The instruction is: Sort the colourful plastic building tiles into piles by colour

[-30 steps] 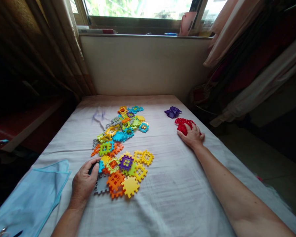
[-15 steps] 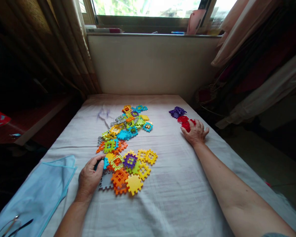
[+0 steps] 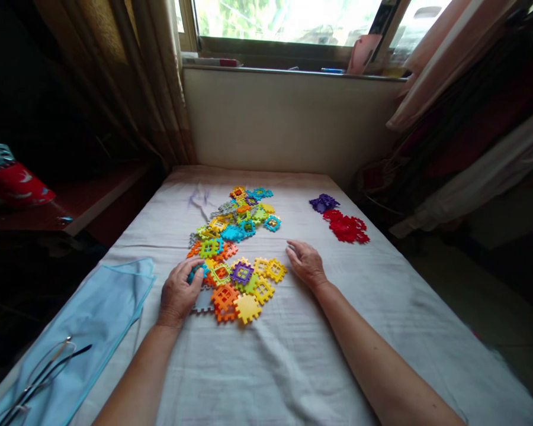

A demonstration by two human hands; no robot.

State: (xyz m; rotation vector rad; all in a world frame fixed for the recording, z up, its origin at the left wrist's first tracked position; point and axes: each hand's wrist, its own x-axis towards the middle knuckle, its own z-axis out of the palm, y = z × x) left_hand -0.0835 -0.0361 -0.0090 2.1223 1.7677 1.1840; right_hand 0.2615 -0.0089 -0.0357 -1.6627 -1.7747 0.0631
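My left hand (image 3: 180, 293) rests at the left edge of a pile of interlocking plastic tiles, thumb and fingers apart around a blue tile (image 3: 198, 271); whether it grips it is partly hidden. Beside it lie a grey tile (image 3: 203, 302), an orange window tile (image 3: 225, 297), a purple window tile (image 3: 241, 273) and a solid yellow tile (image 3: 247, 309). My right hand (image 3: 307, 264) hovers just right of the yellow window tiles (image 3: 276, 270), fingers stretched and holding nothing. Farther right, a heap of red tiles (image 3: 349, 228) sits below a heap of purple tiles (image 3: 324, 203).
More mixed-colour tiles (image 3: 234, 233) trail toward the far end of the white-sheeted table (image 3: 293, 367). At left, eyeglasses (image 3: 48, 370) lie on a light blue cloth (image 3: 111, 307). A pink cup (image 3: 363, 53) stands on the windowsill; curtains (image 3: 157, 77) hang at left.
My right hand has left the red tiles and moved left toward the mixed pile, its fingers now empty. My left hand stays at the pile's left edge. The camera view has shifted a little.
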